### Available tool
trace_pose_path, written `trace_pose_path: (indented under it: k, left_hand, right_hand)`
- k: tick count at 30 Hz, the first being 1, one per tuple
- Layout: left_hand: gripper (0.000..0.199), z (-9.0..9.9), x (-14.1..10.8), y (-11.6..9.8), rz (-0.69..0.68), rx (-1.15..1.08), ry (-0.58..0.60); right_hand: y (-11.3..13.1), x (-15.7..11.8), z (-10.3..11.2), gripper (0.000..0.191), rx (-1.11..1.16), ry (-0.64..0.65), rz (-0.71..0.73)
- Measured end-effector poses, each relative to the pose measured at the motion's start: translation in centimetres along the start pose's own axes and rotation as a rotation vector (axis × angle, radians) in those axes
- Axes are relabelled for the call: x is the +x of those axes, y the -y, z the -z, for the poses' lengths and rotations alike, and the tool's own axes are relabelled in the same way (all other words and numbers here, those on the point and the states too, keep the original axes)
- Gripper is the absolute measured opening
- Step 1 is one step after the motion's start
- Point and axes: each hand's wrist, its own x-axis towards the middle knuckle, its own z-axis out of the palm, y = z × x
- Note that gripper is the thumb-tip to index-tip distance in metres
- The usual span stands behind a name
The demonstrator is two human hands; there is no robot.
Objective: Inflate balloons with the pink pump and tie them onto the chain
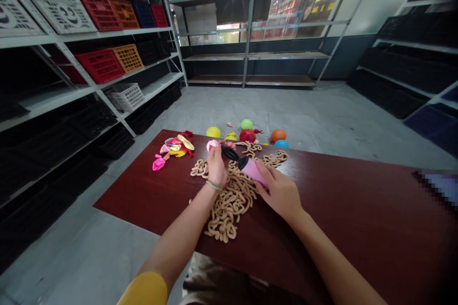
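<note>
My right hand (281, 191) is closed around the pink barrel of a hand balloon pump (253, 171), whose black end points left toward my other hand. A pink balloon (212, 145) pokes out at the top of my left hand (217, 169), its fingers closed on it near the pump's black tip. How the balloon meets that tip is hidden by the fingers. Below both hands, a heap of tan, curled, worm-like pieces (231, 202) spreads over the dark red table (343, 219). Left of them lies a small pile of limp balloons (178, 147) in mixed colours.
Past the table's far edge, inflated balloons rest on the floor, among them a red one (247, 135), a yellow one (213, 132) and an orange one (278, 135). A pixelated object (442, 188) lies at the table's right. Metal shelves with plastic crates (100, 64) stand left.
</note>
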Motion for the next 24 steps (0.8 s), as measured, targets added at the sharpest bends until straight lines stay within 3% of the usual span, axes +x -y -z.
trace_pose_path:
  k: [5,12,18,24]
  left_hand:
    - [0.027,-0.2,-0.2,0.2,0.005,0.059,-0.011]
    - [0.021,-1.1,-1.1,-0.1,0.051,-0.05,-0.068]
    - [0.021,-2.0,-1.1,-0.1,-0.029,-0.128,-0.091]
    - [0.021,-4.0,-1.2,-0.8,-0.105,-0.121,-0.007]
  right_hand:
    - [0.3,-0.1,-0.1,0.053,0.014,0.022,0.007]
    - [0.7,0.0,-1.0,0.06,0.031,0.045,0.04]
    - [0.8,0.2,-1.2,0.061,0.152,0.027,-0.009]
    - [0.1,0.4,-1.0,0.057,0.286,0.011,-0.07]
